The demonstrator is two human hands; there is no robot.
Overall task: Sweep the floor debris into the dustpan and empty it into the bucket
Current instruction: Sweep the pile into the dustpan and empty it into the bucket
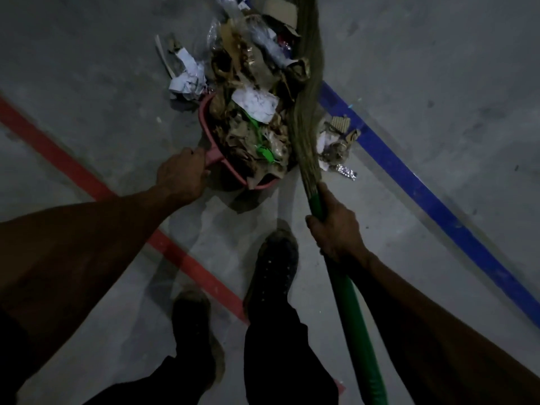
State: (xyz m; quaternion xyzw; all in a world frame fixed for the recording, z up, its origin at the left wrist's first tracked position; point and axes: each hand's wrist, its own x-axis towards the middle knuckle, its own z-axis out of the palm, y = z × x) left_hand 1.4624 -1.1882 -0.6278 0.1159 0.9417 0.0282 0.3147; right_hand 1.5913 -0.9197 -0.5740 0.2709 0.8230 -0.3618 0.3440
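A pink dustpan [204, 112] rests on the grey floor, heaped with brown paper, white scraps and green bits [254, 135]. My left hand [181, 176] grips its pink handle from the near side. My right hand [336, 229] is closed around the green handle of a straw broom [306, 92], whose bristles lie along the right side of the pile. More debris [263, 39] stretches beyond the pan toward the top. Crumpled white paper [188, 80] lies just left of the pan. No bucket is visible.
A red floor line [58, 154] runs diagonally at left and a blue one [409, 176] at right. Cardboard bits and a foil wrapper [339, 147] lie right of the broom. My two dark shoes [274, 267] stand just behind the pan.
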